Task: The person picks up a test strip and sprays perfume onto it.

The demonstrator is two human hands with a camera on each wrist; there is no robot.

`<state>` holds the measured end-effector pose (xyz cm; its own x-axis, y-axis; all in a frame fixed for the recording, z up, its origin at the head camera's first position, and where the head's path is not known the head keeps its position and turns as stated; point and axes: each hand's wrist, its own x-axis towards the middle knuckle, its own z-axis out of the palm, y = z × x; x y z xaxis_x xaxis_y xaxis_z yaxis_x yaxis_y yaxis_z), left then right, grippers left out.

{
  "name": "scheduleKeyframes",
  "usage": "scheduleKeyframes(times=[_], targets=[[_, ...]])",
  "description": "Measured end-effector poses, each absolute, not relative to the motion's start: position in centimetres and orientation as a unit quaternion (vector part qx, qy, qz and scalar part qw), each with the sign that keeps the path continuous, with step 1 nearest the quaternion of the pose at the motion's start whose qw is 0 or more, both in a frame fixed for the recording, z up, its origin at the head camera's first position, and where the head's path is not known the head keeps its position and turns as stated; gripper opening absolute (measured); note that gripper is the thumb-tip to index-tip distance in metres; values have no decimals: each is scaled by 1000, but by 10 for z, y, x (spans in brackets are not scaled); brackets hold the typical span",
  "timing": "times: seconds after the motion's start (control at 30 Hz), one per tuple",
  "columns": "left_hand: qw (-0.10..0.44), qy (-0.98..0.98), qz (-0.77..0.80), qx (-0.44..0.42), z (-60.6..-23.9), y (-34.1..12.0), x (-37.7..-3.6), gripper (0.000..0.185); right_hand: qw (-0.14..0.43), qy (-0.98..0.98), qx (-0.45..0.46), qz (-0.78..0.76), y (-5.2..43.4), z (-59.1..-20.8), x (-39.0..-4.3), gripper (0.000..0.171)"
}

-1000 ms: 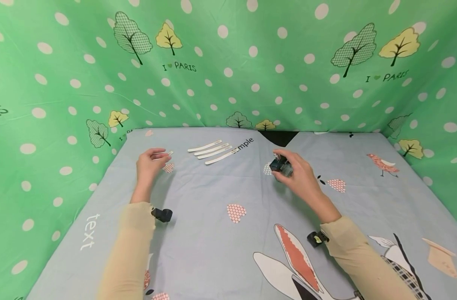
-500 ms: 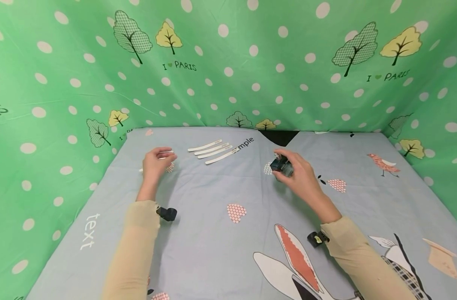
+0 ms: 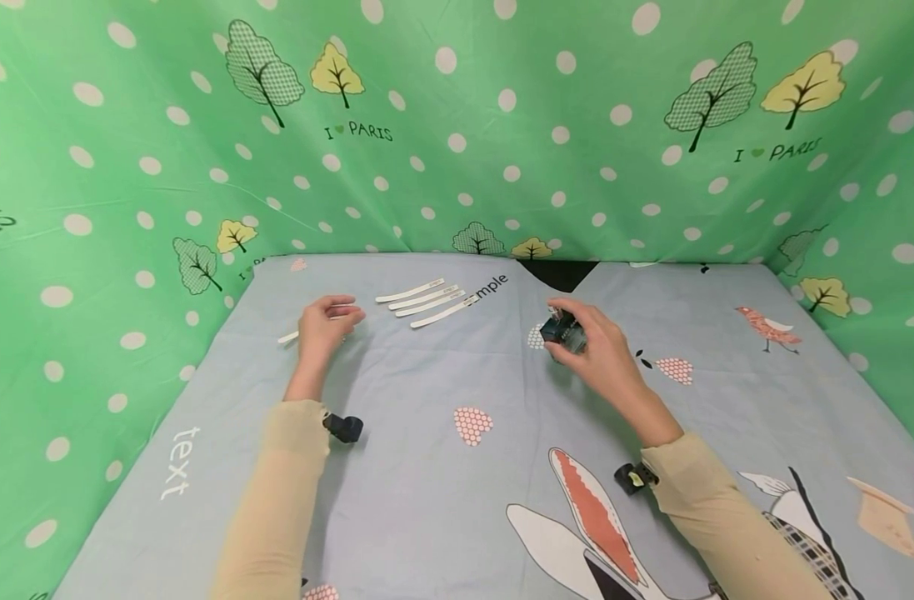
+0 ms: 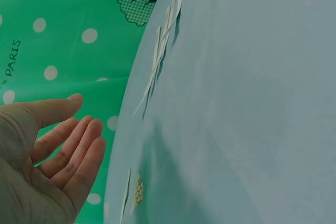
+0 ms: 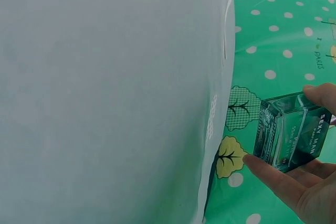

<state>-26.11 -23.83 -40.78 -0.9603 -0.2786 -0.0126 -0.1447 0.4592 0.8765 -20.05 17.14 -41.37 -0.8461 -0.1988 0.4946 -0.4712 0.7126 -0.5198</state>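
Observation:
My right hand (image 3: 601, 346) grips a dark glass perfume bottle (image 5: 294, 129) between thumb and fingers, raised above the right half of the cloth. The bottle bears white lettering, and its see-through end faces left in the right wrist view. My left hand (image 3: 325, 327) hovers over the left part of the cloth, fingers loosely extended and holding nothing. Below it lies one white paper strip (image 3: 287, 337), mostly hidden by the hand in the head view. Several more slim white paper strips (image 3: 427, 302), printed at one end, lie side by side to the right of my left hand.
A blue-grey printed cloth (image 3: 397, 483) covers the table. Behind it and along both sides hangs a green dotted curtain (image 3: 397, 200). Each wrist wears a small black camera, and the left one (image 3: 344, 428) hangs over the cloth.
My left hand has shifted to the right, uncovering the left end of the lone strip. The right hand and the perfume bottle have stayed almost still.

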Motion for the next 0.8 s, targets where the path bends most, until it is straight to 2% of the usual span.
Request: scheduleKeyframes(times=[0.8], targets=[[63,-864,-495,71,-426,-214,-267,39,208,-901,190,328,170,-415,-201,61]])
